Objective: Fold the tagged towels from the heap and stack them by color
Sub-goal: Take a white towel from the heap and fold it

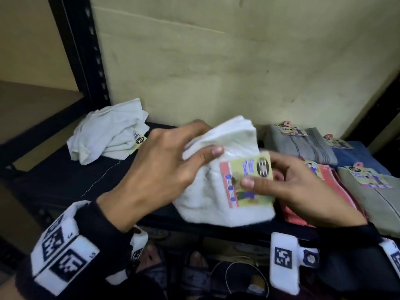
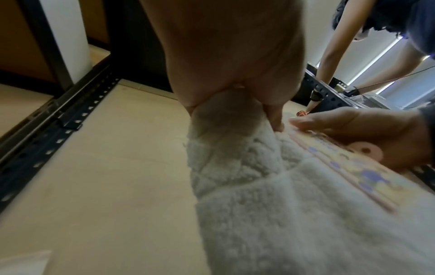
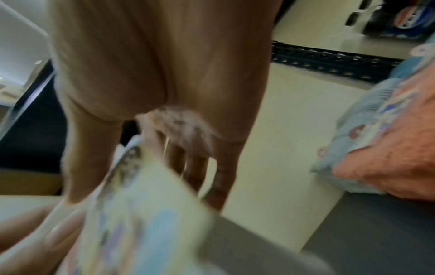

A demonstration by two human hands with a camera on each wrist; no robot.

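Observation:
A white towel (image 1: 218, 187) is held up above the dark shelf (image 1: 65, 180), a yellow card tag (image 1: 249, 180) on its front. My left hand (image 1: 173, 161) grips the towel's upper left part, thumb across the cloth. My right hand (image 1: 287, 185) pinches the tag and the towel's right edge. In the left wrist view the towel (image 2: 270, 204) runs down from my grip, with the tag (image 2: 348, 167) beside it. The right wrist view is blurred; the tag (image 3: 146, 214) shows under my fingers. A crumpled white towel heap (image 1: 108, 135) lies at the back left.
Folded tagged towels sit on the right: grey (image 1: 300, 146), blue (image 1: 357, 154), coral (image 1: 320, 191) and olive-grey (image 1: 378, 202). A black slotted upright (image 1: 84, 50) stands at the left, a beige wall behind. Another person (image 2: 376, 37) leans over a rack in the left wrist view.

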